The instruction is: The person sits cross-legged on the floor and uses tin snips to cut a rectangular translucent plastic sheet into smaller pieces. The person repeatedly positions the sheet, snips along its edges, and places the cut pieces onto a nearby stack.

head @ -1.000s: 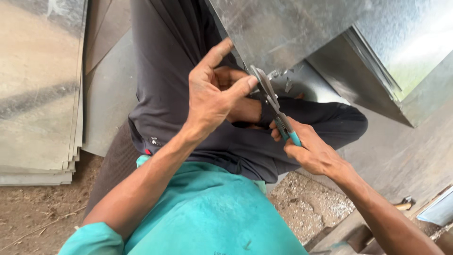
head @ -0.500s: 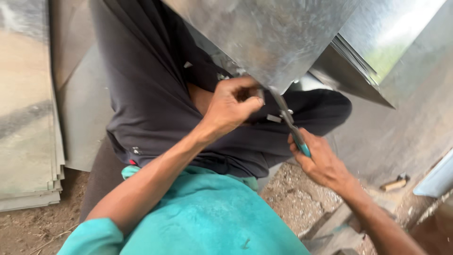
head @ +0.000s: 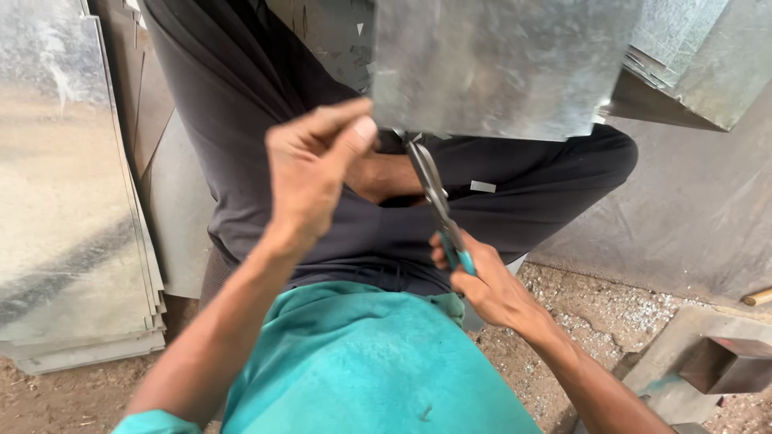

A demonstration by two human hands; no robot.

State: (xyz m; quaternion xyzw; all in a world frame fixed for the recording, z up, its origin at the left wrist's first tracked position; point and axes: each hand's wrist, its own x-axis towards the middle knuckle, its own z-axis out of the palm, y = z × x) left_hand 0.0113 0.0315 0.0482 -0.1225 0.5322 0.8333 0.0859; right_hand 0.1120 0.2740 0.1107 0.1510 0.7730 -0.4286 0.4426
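Snips [head: 434,193] with teal grips sit clenched in the right hand [head: 482,281], blades up at the lower edge of a galvanised sheet [head: 498,64] over the lap. Left hand [head: 310,169] pinches that sheet's lower left corner between thumb and curled fingers. More sheets [head: 72,201] lean stacked at left.

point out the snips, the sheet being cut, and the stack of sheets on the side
snips [head: 438,205]: head view, on the metal blades near the pivot.
galvanized sheet [head: 498,64]: head view, on its flat face above the cut edge.
stack of sheets [head: 64,201]: head view, on the top sheet's face.
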